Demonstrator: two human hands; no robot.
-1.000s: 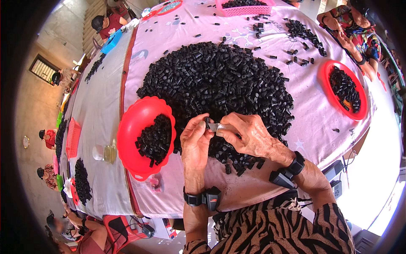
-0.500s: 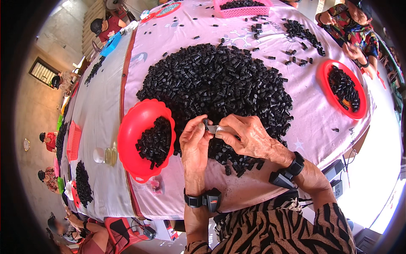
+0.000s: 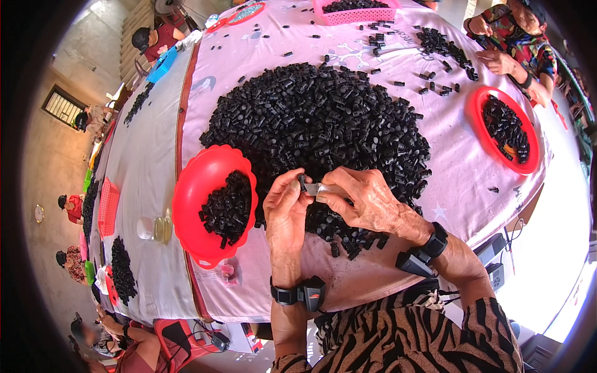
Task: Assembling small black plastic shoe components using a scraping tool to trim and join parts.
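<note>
So, a small black plastic part (image 3: 302,181) is pinched upright in the left hand (image 3: 285,208), over the near side of a heap of black parts (image 3: 323,118). A short metal blade (image 3: 313,189) is gripped in the right hand (image 3: 372,202), held up to it; contact can't be confirmed. Scalloped red bowl (image 3: 194,199), part-filled, is placed just left of the heap.

The left hand (image 3: 286,208) partly hid a small black piece (image 3: 302,181); the upper edge cropped the pink basket (image 3: 357,17).
</note>
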